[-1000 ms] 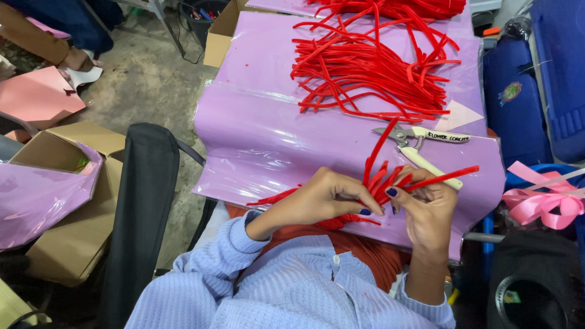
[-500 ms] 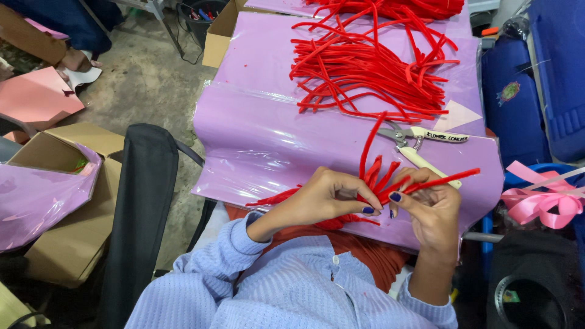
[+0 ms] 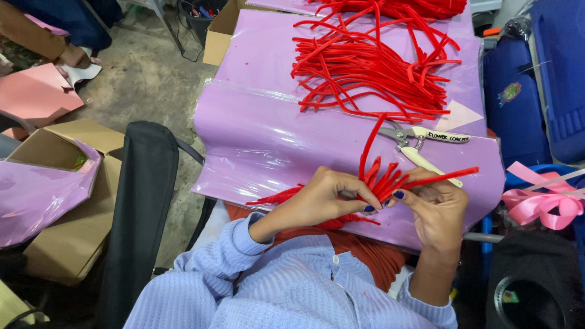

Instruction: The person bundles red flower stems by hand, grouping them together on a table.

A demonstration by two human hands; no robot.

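Since a moment ago my hands have barely shifted; the upright red stem has only tipped a little. At far left a cardboard box (image 3: 67, 201) sits on the floor beside a black chair back (image 3: 139, 213). My left hand (image 3: 320, 198) pinches the bundle of red stems (image 3: 381, 183) low over the purple sheet (image 3: 268, 128), fingers closed on it. My right hand (image 3: 437, 210) grips the same bundle. Just beyond lie cutters (image 3: 420, 143), with pink ribbon (image 3: 539, 204) at far right.
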